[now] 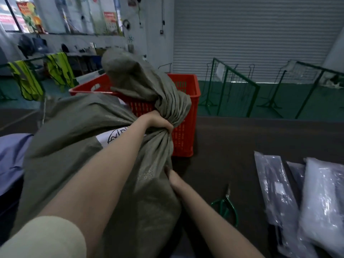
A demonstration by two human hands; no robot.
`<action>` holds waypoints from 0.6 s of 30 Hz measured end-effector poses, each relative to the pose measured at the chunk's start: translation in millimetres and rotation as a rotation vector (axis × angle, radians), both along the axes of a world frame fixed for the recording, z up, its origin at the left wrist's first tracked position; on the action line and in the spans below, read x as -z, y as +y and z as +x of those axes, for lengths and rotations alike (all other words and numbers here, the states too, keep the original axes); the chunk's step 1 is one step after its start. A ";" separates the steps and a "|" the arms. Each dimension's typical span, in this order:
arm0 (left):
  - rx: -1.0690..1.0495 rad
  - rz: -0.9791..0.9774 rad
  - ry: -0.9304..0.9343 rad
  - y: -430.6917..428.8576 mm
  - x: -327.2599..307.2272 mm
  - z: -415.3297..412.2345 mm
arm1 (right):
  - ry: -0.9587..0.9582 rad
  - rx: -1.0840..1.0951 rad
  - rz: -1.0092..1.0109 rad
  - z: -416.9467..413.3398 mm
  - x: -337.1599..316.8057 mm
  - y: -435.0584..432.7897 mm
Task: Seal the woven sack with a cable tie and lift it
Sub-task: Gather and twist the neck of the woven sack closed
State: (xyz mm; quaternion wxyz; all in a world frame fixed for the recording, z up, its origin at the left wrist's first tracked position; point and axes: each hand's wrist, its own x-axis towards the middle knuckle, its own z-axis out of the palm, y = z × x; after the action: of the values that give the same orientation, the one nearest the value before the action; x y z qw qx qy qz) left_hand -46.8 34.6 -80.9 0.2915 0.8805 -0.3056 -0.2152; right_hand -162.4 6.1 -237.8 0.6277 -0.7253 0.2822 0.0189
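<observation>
A large grey-green woven sack (78, 149) fills the middle and left of the view, bulging and leaning toward me. Its mouth is gathered into a twisted neck (167, 116), and the loose top flops upward behind it. My left hand (158, 121) is clenched around that neck. My right hand (172, 178) presses against the sack's right side lower down; its fingers are tucked behind the fabric and mostly hidden. I see no cable tie on the neck from this angle.
A red plastic crate (184, 112) stands just behind the sack on the dark table (242, 138). Green-handled scissors (226, 203) lie to the right of my right arm. Clear plastic bags (316, 198) are stacked at the right. Green wire racks (238, 86) stand beyond.
</observation>
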 end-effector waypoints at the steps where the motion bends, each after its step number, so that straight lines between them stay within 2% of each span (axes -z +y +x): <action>1: -0.004 0.039 0.020 -1.1 13.6 -5.7 | 0.030 -0.004 0.007 -2.6 15.5 6.5; 4: -0.010 0.158 0.057 -2.3 49.4 -22.9 | 0.153 -0.139 0.010 -4.1 61.5 19.1; 6: -0.011 0.159 0.093 -0.7 65.5 -30.3 | 0.211 -0.192 -0.015 -12.9 80.3 8.5; 8: 0.000 0.118 0.147 2.6 74.0 -32.3 | 0.268 -0.046 0.029 -30.3 72.4 -10.2; 9: 0.010 0.098 0.176 6.1 75.1 -32.8 | 0.259 0.090 0.146 -33.7 69.8 -23.2; 11: 0.043 0.052 0.222 11.7 76.5 -32.7 | 0.107 0.356 0.514 -37.0 61.8 -46.5; 13: 0.058 0.060 0.290 17.8 80.5 -33.1 | -0.141 0.486 0.894 -33.0 51.4 -62.6; 15: 0.078 0.121 0.371 23.6 88.4 -35.5 | -0.322 0.436 1.071 -26.4 33.9 -68.0; 18: 0.134 0.291 0.448 28.3 96.5 -42.4 | -0.556 0.229 1.160 -19.1 -1.2 -62.9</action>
State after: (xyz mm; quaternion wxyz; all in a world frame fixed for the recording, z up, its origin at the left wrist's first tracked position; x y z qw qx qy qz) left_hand -89.3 62.9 -177.4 0.2073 0.8215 -0.2570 -0.4648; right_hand -181.5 -56.8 -236.5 0.9649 -0.2119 0.1285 -0.0872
